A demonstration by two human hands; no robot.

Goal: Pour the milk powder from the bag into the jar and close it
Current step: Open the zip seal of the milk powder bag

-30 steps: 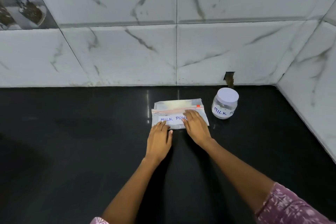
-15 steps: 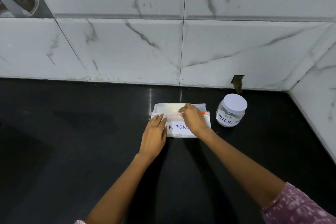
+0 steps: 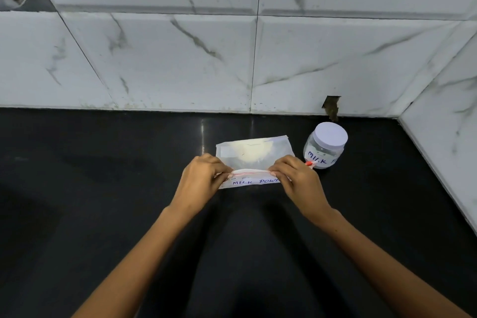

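Both hands, flat on the bag [image 3: 254,152] 1 s earlier, now pinched its zip edge, left hand [image 3: 200,178] and right hand [image 3: 296,178] fingers curled on it, likely to open it; jar [image 3: 325,146] lidded.

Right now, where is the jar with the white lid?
In the head view, the jar stands on the black counter near the right back corner, just right of the milk powder bag and beyond the right hand.
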